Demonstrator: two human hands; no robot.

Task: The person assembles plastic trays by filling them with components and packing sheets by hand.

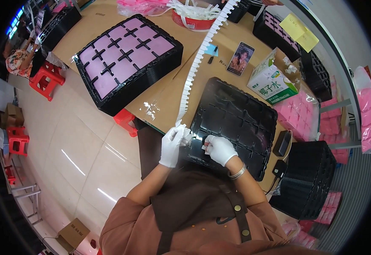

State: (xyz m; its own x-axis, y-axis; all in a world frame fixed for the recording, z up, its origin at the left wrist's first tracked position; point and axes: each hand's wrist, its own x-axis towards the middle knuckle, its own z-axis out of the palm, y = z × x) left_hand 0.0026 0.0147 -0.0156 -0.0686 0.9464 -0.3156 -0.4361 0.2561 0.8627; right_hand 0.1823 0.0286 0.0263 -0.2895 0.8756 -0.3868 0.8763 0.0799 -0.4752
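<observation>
My left hand (172, 146), in a white glove, is closed on the near end of a long white strip with a notched edge (194, 68). The strip curves up from my fingers to the far edge of the view. My right hand (220, 150), also gloved in white, has its fingers pinched together just above the near left part of a black plastic tray (240, 114). What it pinches is too small to make out. Shallow square compartments cover the glossy tray, and a small pale piece lies between my hands.
A black tray with pink squares (126, 55) lies far left on the table. Beyond the near tray are a phone (240, 58), an open carton (273, 76) and a red tub of white strips (194, 22). Stacked black trays (306, 178) stand right; red stools (47, 80) left.
</observation>
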